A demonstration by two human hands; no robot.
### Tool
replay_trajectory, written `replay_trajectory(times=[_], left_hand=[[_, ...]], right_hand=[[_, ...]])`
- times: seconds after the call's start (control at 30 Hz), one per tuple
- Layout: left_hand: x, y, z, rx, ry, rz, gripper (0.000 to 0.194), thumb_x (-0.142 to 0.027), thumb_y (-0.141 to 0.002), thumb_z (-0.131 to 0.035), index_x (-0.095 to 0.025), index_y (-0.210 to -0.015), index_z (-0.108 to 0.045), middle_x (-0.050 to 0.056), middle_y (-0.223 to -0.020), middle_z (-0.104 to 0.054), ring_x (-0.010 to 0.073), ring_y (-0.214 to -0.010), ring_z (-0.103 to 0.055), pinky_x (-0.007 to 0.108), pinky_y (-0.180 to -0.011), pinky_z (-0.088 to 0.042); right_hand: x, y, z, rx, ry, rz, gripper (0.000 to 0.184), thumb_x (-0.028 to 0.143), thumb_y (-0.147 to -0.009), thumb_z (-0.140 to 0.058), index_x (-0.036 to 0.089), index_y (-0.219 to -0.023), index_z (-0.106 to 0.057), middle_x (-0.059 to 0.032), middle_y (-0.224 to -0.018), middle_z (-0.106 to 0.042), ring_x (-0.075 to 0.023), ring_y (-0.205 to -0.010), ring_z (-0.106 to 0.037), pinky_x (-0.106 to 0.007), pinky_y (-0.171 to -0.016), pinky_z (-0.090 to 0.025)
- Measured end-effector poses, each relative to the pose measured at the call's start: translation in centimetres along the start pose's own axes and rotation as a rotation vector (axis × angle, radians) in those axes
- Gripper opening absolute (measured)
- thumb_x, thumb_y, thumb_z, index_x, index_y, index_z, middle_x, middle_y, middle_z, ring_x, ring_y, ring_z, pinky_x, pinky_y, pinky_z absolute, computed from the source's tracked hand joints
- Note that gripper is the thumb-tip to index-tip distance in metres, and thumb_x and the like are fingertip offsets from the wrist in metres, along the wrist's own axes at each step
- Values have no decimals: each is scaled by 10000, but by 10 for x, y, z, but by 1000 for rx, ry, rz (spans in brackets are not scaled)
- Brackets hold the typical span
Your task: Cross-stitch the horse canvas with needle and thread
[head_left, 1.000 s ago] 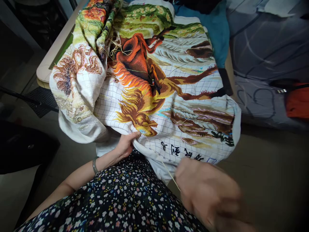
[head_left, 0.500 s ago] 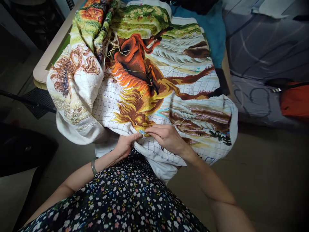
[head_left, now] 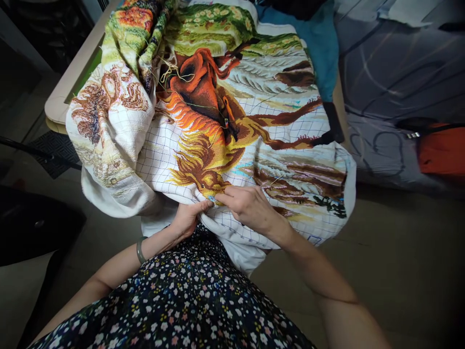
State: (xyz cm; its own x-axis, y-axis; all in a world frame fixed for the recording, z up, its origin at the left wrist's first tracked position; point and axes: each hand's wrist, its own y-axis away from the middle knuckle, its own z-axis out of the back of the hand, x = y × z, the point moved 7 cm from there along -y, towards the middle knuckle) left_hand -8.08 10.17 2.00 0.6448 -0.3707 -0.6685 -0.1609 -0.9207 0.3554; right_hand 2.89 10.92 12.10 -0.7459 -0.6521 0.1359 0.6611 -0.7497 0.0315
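The left hand (head_left: 187, 219) is pinching embroidered canvas (head_left: 160, 157). Just beside that grip, the right hand (head_left: 250, 207) is pressing fingertips together, on what is unclear.

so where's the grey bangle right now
In the head view, below and left of centre, the round grey bangle encircles the left wrist, just behind the bare left hand holding the edge of the white, colourfully stitched cloth.
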Motion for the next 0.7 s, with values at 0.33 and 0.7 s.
replay_trajectory(times=[0.33, 0.7], left_hand=[[-1, 1, -1, -29, -34, -7, 772, -164, -571, -837, -199, -1296, -573, 89, -1188, -712, 263, -1143, -641, 441, -1094, -420], [-2, 2, -1, -91, -26, -56, 773, -146, -566, -818, -206, -1298, -577, 84, -1196, -709, 264, -1160, -630, 435, -1103, -407]], right_hand=[[5, -20, 9, 176, 143, 128, 150, 118, -949, -562, 189, -908, -688, -48, -781, -659, -159, -710, -543, -315, -626, -248], [2, -27, 3, 133, 159, 357, 138, 126, -944, -572, 169, -875, -684, -53, -774, -672, -166, -691, -547, -322, -625, -251]])
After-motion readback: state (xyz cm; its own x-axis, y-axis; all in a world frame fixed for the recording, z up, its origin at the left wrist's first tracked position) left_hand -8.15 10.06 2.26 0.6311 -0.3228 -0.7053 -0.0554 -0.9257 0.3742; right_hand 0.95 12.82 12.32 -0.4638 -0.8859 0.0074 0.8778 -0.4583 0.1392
